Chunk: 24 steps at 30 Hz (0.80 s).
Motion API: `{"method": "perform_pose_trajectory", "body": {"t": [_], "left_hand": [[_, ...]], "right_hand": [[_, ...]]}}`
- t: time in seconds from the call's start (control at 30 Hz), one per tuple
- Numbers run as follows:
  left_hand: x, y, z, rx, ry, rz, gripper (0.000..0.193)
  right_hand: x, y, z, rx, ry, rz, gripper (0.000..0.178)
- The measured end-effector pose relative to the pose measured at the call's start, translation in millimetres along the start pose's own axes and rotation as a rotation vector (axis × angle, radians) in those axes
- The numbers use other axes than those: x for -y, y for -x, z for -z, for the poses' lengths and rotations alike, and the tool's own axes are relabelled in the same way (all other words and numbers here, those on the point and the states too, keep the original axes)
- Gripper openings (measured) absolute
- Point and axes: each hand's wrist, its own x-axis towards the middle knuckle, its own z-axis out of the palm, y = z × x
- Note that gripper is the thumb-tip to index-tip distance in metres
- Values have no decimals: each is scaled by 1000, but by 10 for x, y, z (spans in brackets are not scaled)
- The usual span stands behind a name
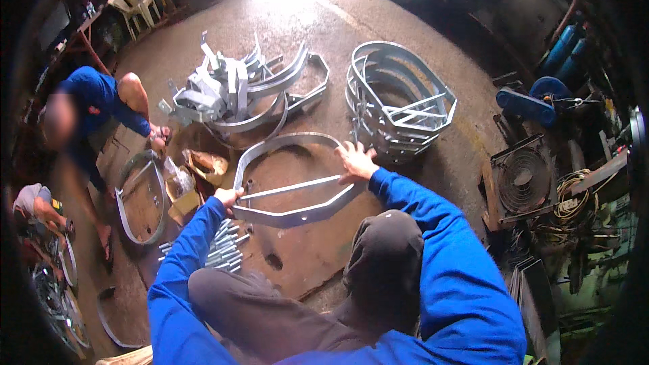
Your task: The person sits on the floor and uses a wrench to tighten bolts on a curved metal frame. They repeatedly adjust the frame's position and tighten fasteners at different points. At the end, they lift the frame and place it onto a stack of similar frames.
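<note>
A grey metal hoop frame (291, 219), with a curved band on its far side, an angled near side and a straight bar across, lies in front of me. My left hand (228, 197) is closed on its left corner, where the crossbar meets the band. At the right corner my right hand (356, 162) grips the band, fingers somewhat spread over it; the fingertips are partly hidden. Beside my left forearm lies a heap of long metal bolts (226, 247). An open cardboard box (184, 203) and a brown bag (206, 165) of small parts sit just left of the frame.
Similar frames stand stacked (402, 105) at the far right. Loose bands and brackets (236, 91) are piled ahead. At left, a co-worker in blue (101, 98) squats near another hoop (143, 230); another person (40, 206) works farther left. A coil fan-like unit (524, 174) stands right.
</note>
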Motion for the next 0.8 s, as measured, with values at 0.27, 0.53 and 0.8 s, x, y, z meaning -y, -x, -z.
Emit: {"method": "perform_pose_trajectory", "body": {"t": [0.27,0.53,0.8], "left_hand": [[-1180,438,-626,-213,-496,-357,39],[-2050,2374,-823,-533,-779,-941,45],[-2645,1616,-1689,-612,-143,-1413,44]], "right_hand": [[-1062,729,-1671,316,-1429,-195,44],[-562,618,-1225,-459,-1621,-271,53],[-2385,468,700,-1015,-944,-268,46]]}}
